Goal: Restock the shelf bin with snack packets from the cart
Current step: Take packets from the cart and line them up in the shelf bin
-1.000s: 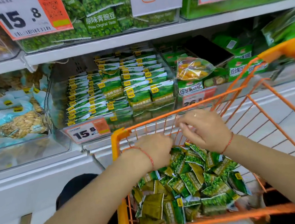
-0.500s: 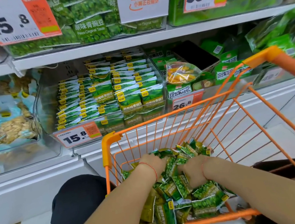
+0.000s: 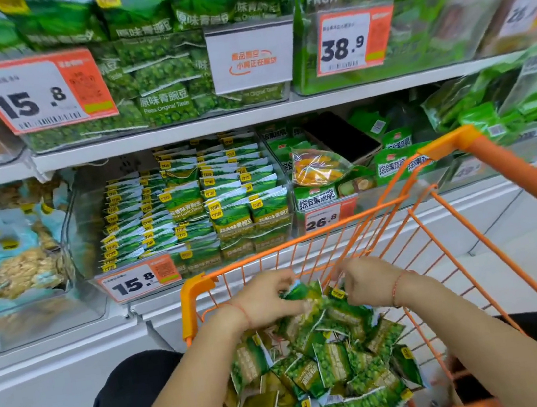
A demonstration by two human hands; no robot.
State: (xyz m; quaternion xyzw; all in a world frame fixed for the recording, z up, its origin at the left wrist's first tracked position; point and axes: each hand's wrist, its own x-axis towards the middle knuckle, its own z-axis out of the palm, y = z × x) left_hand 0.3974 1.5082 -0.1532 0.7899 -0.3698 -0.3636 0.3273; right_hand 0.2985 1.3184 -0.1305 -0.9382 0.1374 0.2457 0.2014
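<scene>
The cart (image 3: 496, 167) is bright orange, frame and wire alike. The snack packets (image 3: 331, 363) heaped in it are green with yellow tags and a speckled pea pattern, some olive-toned. The packets in the shelf bin (image 3: 191, 207) are green and white with small yellow labels. Its price tag (image 3: 140, 281) is white with black digits and an orange corner. Each wrist wears a thin red string (image 3: 394, 289). At far left, the bags (image 3: 0, 247) are pale blue.
</scene>
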